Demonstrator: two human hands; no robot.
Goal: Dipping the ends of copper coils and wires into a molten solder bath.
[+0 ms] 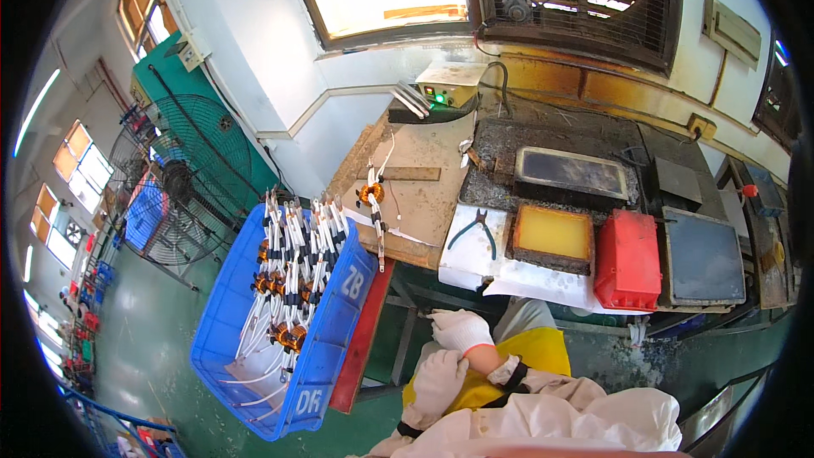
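Note:
Both my hands wear white gloves and meet over my lap, above a yellow apron (543,349). My left hand (439,380) pinches the cuff of the white glove on my right wrist, where a strip of bare skin shows. My right hand (460,331) points left with its fingers stretched out, holding nothing. To the left stands a blue crate (335,335) filled with copper-wound coils (290,337) on white-sleeved leads. One more coil (370,195) lies on the worktop beside the crate. Pliers with dark teal handles (475,231) rest on white paper in front of me.
On the bench sit a tray of yellowish material (553,234), a dark-topped rectangular pot (570,173), a red box (627,261) and a grey-topped box (704,259). A control unit with a green light (449,85) stands at the back. A large caged fan (178,178) is at far left.

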